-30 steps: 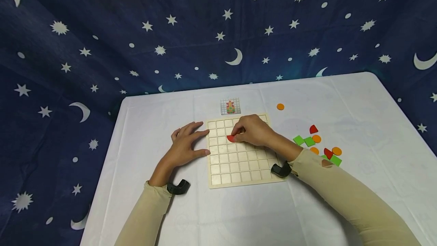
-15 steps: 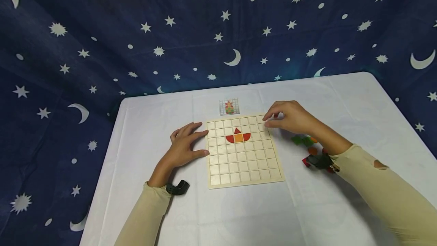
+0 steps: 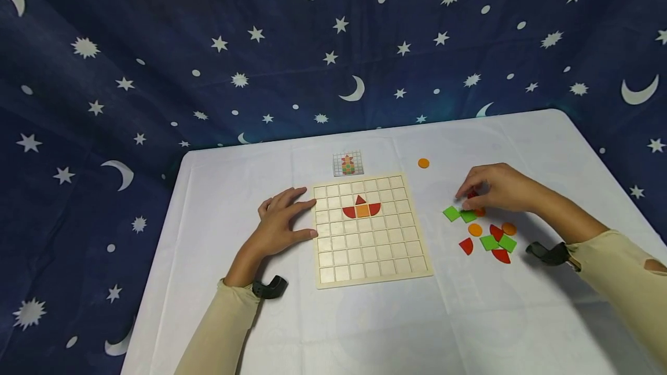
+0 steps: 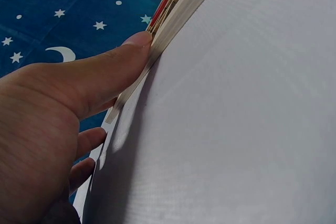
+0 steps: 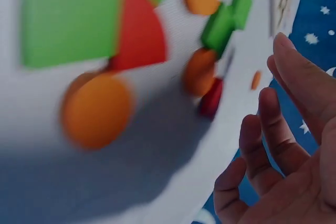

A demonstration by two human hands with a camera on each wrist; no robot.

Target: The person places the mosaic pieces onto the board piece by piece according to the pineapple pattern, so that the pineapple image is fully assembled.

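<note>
A light wooden grid board (image 3: pixel 367 253) lies on the table. On it sit a red triangle (image 3: pixel 360 199), an orange square (image 3: pixel 362 210) below that, and a red quarter circle (image 3: pixel 349 212) on either side of the square. My left hand (image 3: pixel 281 224) has its fingers spread, thumb and index fingertip touching the board's left edge. In the left wrist view the thumb (image 4: pixel 115 66) presses against that edge. Over the loose pieces at the right hovers my right hand (image 3: pixel 500 188), a green square (image 3: pixel 468 216) just under its thumb. Its fingers (image 5: pixel 278 129) hold nothing in the right wrist view.
Behind the board lies a small pattern card (image 3: pixel 348 163). An orange disc (image 3: pixel 424 163) sits apart at the back right. Right of the board are scattered green squares (image 3: pixel 451 213), orange discs (image 3: pixel 475 230) and red quarter circles (image 3: pixel 466 246). A starry curtain (image 3: pixel 292 51) hangs behind the table.
My right hand has left the red pieces on the board and travelled right to the loose pieces, uncovering the shapes on the grid. The left hand stays at the board's edge.
</note>
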